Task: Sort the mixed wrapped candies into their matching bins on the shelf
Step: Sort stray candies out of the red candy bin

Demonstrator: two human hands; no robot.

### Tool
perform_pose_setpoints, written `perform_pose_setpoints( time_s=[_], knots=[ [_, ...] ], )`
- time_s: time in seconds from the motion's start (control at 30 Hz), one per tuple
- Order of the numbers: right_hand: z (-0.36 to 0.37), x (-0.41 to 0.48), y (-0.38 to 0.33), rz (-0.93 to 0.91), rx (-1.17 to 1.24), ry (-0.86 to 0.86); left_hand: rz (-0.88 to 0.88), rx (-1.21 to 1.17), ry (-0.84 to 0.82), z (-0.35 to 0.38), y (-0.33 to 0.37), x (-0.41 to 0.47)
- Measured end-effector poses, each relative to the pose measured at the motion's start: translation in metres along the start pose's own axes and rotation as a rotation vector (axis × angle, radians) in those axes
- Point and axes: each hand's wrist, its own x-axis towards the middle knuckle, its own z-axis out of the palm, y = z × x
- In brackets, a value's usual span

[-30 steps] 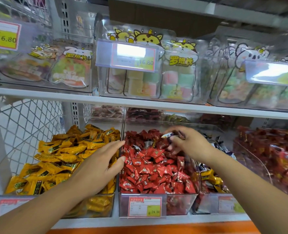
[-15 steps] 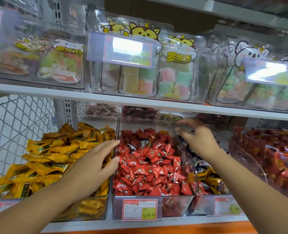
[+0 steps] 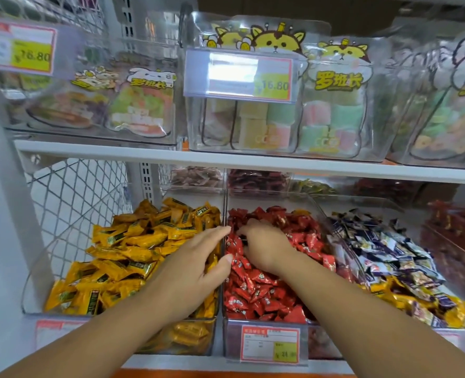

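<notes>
Under right hand [image 3: 264, 248] — red candies [image 3: 261, 294], perhaps pinched.

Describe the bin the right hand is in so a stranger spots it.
On the lower shelf, take the front row of clear bins: second from the left. This bin holds red candies; its neighbours hold yellow candies and dark blue candies.
</notes>
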Motion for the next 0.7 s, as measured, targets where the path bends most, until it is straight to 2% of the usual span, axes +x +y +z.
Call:
perform_pose_setpoints(
  time_s=[0.07, 0.2, 0.3, 0.37, 0.53, 0.63, 0.7],
  knots=[
    [-0.006, 0.001, 0.002, 0.022, 0.106, 0.023, -0.001, -0.003, -0.003, 0.000, 0.000, 0.000],
    [-0.038, -0.005, 0.020, 0.103, 0.507, 0.006, -0.009, -0.024, -0.019, 0.000, -0.002, 0.000],
    [-0.057, -0.005, 0.039, 0.197, 0.706, 0.104, -0.007, -0.029, -0.026, 0.000, -0.003, 0.001],
    [-0.057, -0.003, 0.047, 0.276, 0.625, 0.101, -0.008, -0.037, -0.027, 0.001, -0.004, 0.002],
    [-0.041, 0.005, 0.039, 0.262, 0.138, -0.159, -0.004, -0.038, -0.028, 0.002, -0.005, 0.000],
    [-0.023, 0.014, 0.031, 0.251, -0.044, -0.186, -0.007, -0.036, -0.034, 0.002, -0.005, 0.000],
    [-0.011, 0.020, 0.031, 0.284, -0.054, -0.171, -0.004, -0.036, -0.036, 0.002, -0.005, 0.000]
  ],
)
